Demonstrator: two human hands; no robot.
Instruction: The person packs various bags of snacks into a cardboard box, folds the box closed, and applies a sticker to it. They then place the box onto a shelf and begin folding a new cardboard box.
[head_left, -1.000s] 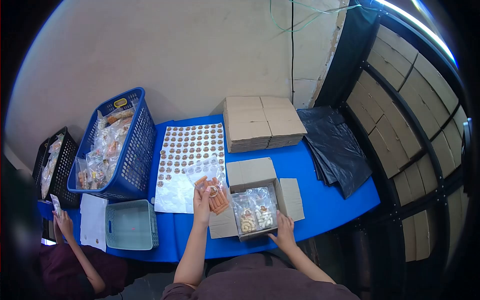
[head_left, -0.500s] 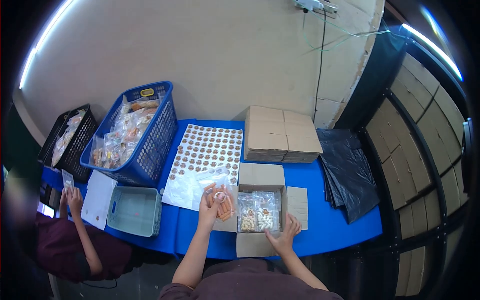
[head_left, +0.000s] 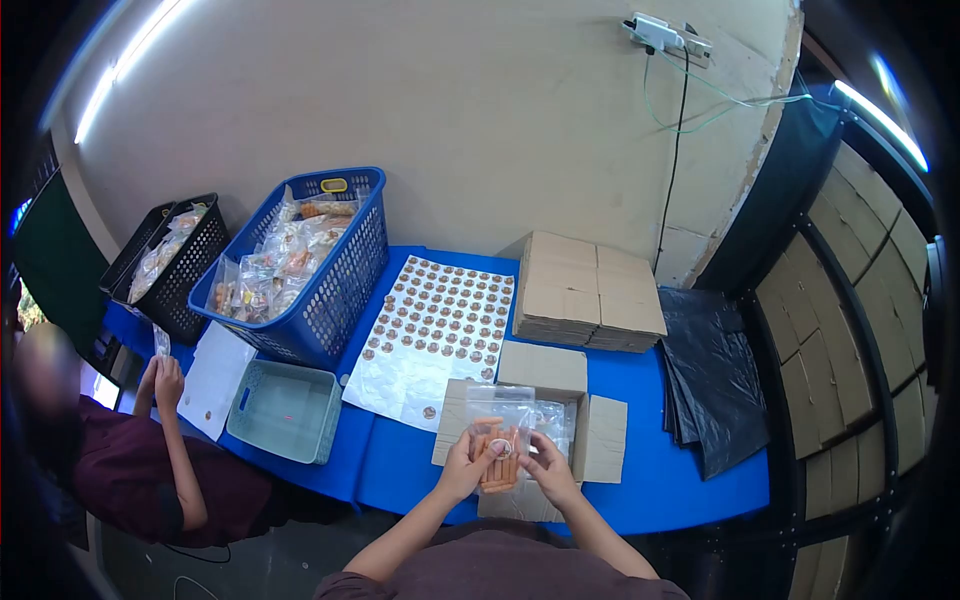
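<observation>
Both my hands hold a clear snack pouch (head_left: 502, 440) of orange sticks over an open cardboard box (head_left: 602, 438) on the blue table (head_left: 660, 480). My left hand (head_left: 462, 466) grips its left side, my right hand (head_left: 546, 470) its right side. A round sticker sits on the pouch's front. More clear pouches lie inside the box, mostly hidden behind the held one.
A sheet of round brown stickers (head_left: 440, 325) lies behind the box. Flat cardboard boxes (head_left: 590, 292) are stacked at the back, black bags (head_left: 712, 378) at right. A blue basket (head_left: 300, 265) and a black basket (head_left: 165, 265) hold pouches; a teal tray (head_left: 285, 410) stands near. Another person (head_left: 150, 470) sits at left.
My right hand left the box's front edge and joined my left hand on the pouch, which came down in front of the box. The view swung left.
</observation>
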